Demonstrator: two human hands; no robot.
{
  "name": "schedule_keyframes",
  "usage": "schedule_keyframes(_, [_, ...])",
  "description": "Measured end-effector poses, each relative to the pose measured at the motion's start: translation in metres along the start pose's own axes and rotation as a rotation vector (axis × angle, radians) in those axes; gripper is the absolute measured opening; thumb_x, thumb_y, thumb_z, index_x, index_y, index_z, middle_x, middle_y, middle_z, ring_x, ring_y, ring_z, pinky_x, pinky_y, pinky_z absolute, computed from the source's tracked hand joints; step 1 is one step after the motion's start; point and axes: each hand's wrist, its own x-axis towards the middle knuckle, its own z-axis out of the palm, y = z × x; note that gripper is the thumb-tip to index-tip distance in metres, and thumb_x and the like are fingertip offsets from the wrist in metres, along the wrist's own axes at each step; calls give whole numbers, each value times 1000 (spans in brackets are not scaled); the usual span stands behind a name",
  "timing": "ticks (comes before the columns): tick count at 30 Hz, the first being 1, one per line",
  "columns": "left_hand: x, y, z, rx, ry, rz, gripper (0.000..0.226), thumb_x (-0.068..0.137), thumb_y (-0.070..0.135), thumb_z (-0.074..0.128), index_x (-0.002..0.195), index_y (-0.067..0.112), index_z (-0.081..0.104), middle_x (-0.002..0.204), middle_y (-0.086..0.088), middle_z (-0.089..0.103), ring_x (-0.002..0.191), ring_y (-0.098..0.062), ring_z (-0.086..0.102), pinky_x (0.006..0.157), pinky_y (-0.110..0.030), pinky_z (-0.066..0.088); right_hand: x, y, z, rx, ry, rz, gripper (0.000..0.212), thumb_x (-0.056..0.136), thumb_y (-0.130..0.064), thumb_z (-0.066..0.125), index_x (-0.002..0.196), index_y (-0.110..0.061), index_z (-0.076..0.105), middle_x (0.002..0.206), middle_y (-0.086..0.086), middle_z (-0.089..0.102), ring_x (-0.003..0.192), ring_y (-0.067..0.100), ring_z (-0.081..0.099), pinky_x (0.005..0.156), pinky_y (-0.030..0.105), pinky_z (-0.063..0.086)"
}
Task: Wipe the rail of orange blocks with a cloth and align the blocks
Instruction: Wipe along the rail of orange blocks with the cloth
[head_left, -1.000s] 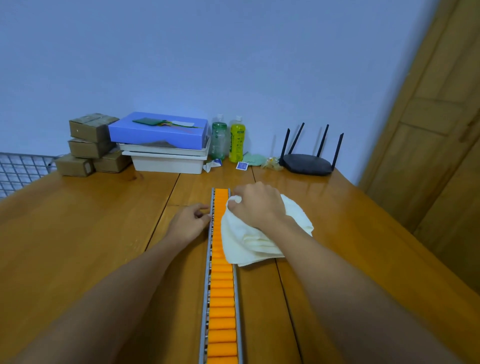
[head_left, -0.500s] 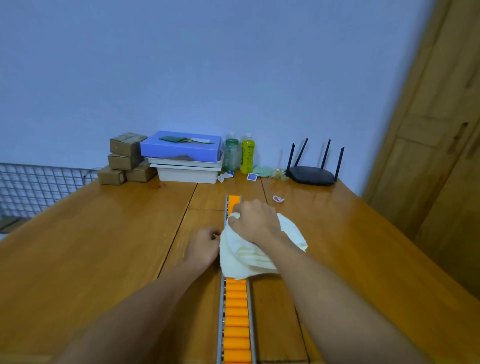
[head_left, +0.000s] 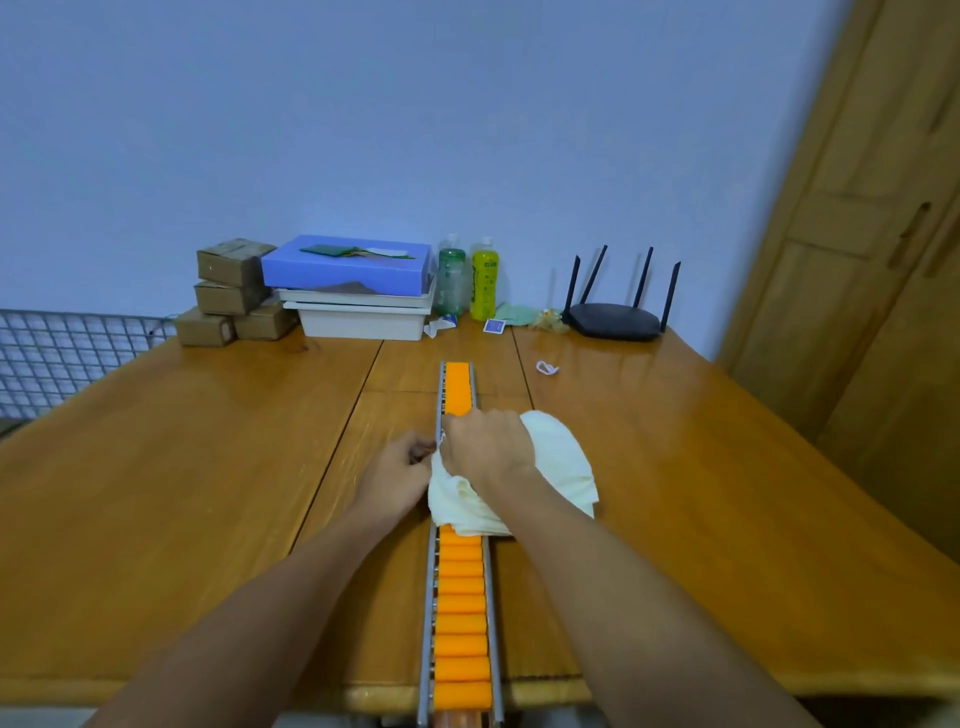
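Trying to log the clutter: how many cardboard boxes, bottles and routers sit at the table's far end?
Cardboard boxes: 4
Bottles: 2
Router: 1
Total: 7

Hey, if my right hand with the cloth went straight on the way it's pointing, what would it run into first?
The right hand, gripping the cloth, points away along the rail, so it would first meet the uncovered orange blocks just ahead. Depth beyond them is unclear.
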Motion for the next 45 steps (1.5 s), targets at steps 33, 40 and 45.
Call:
schedule_keyframes(33, [-107,38,-28,95,-66,67,17,97,15,58,105,13,73,89,-5,74,83,-22,68,73,-40,55,-83,-1,-69,378,60,115,28,88,-46,56,102,-31,75,100,3,70,93,30,62,69,34,46])
schedule_keyframes(40, [-129,33,-30,21,-87,55,6,95,18,67,101,16,68,86,8,66,79,-4,59,63,-19,42,-105,-36,-38,233,58,88,32,97,-42,51,112,-20,69,98,7,67,91,33,64,65,34,38])
schedule_keyframes(45, [-125,27,-26,12,-50,18,27,98,18,64,124,11,68,93,6,66,86,-6,61,66,-21,44,-114,-35,-38,32,53,27,29,102,-33,47,120,-18,65,100,9,67,89,33,63,64,35,33])
